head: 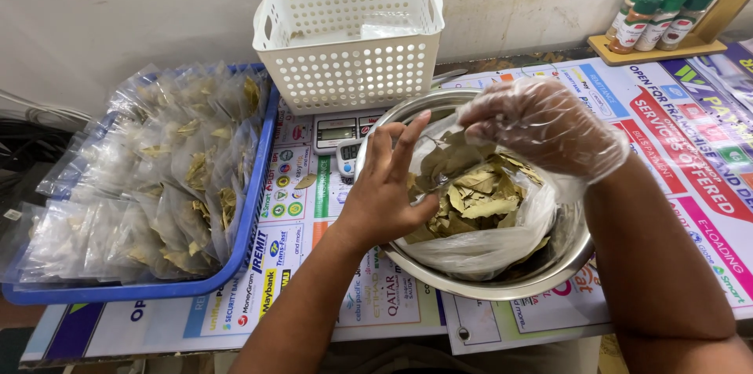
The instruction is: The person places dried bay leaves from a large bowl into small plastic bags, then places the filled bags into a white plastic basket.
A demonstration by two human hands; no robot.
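Here, closest to the camera, two bare arms reach out over the bench (408, 319), which is covered with bright printed sheets. The left hand (384, 186) has no glove. Its fingers are spread and lifted, and it rests at the near left rim of a round metal bowl (502, 284), touching the edge of a thin clear plastic bag (486, 245) that sits inside the bowl. It looks like it is pinching that edge with its thumb, but the grip is hard to see. The bag is open and full of dry green-brown leaves (474, 194). The right hand (541, 123) wears a loose clear plastic glove. It is bunched up over the top of the leaves, and its fingertips are pressed together on a small bit of leaf or bag; I cannot tell which. To the left lies a blue tray (235, 256) stacked with many small clear packets of leaves (157, 178). One loose leaf (306, 181) lies on the bench between the tray and the bowl. Just behind the bowl sits a small grey scale (339, 136). Farther back, a white basket (351, 41) with holes stands against the wall. At the far right, green-capped spice bottles (663, 9) stand on a wooden rack.
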